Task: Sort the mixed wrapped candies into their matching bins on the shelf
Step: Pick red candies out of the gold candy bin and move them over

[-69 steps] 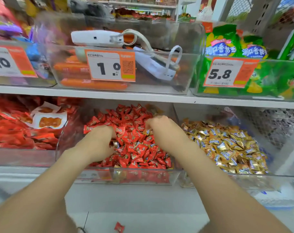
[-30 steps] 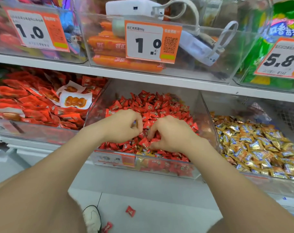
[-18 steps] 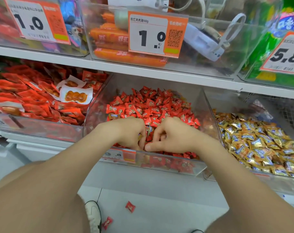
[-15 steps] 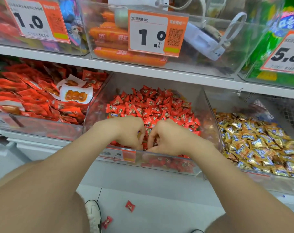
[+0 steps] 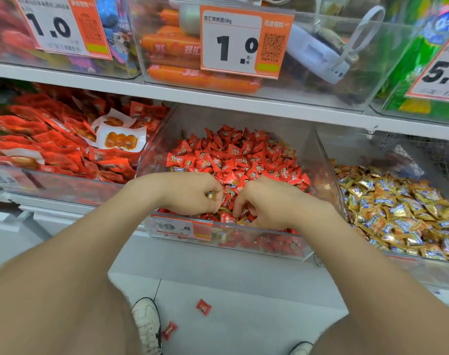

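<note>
Two hands are at work in the middle bin [image 5: 159, 139], a clear tub on the lower shelf filled mostly with red candies [image 5: 238, 155]. The left hand [image 5: 190, 193] pinches a single gold-wrapped candy [image 5: 210, 195] between thumb and curled fingers, just above the front of the pile. By its wrapper that piece is a stray and belongs with the gold candies [image 5: 397, 211] in the right-hand bin [image 5: 321, 155] alongside. The right hand [image 5: 269, 203] is curled knuckles-up, fingertips buried among the red wrappers close beside the left. Whether it has hold of anything cannot be told, since the fingers hide their own contents. Assessment: the step in hand is picking out gold strays, and more gold wrappers show through the front wall beneath the hands, so the work is not finished. Recommended practice: part the red layer with the fingers rather than scoop, lift each stray by its body, gather several in one palm before crossing the dividing wall, and keep both hands inside the rim. Two fallen candies [image 5: 203, 306] lie on the floor by a shoe [image 5: 146, 321], so spillage over the low front edge looks the chief risk.
</note>
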Demonstrator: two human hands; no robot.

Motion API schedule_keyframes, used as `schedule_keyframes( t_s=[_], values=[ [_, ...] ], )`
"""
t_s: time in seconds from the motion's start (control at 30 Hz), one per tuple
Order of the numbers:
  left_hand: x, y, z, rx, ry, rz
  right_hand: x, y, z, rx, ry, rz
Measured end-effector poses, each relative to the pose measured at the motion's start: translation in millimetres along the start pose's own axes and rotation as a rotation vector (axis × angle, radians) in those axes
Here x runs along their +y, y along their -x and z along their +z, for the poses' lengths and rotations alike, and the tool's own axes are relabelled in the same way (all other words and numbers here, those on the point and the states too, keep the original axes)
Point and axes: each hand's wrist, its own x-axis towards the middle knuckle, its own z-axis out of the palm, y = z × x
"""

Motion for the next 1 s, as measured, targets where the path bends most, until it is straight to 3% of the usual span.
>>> schedule_keyframes(
  t_s=[0.17, 0.33, 0.53, 0.7, 0.93, 1.0],
  values=[
    [1.5, -11.9, 6.8, -0.053, 0.016, 0.098, 0.4, -7.4, 5.4, 0.002, 0.120, 0.027],
    [-7.0, -16.9, 6.3, -0.075, -0.234, 0.074, 7.3, 1.9, 4.3, 0.060, -0.116, 0.048],
    [-6.5, -22.7, 13.5, 0.072, -0.397, 0.030, -0.9, 2.7, 5.7, 0.133, -0.314, 0.039],
    [-13.7, -20.3, 15.7, 0.243, -0.371, 0.021, -7.4, -11.8, 15.3, 0.096, -0.171, -0.028],
    [-22.9, -0.9, 1.2, 0.347, -0.183, -0.057, 6.5, 3.4, -5.7, -0.053, 0.027, 0.128],
    [-21.9, 1.7, 2.0, 0.364, -0.177, -0.072, 5.5, 12.8, -10.3, -0.022, 0.016, 0.141]
  ],
)
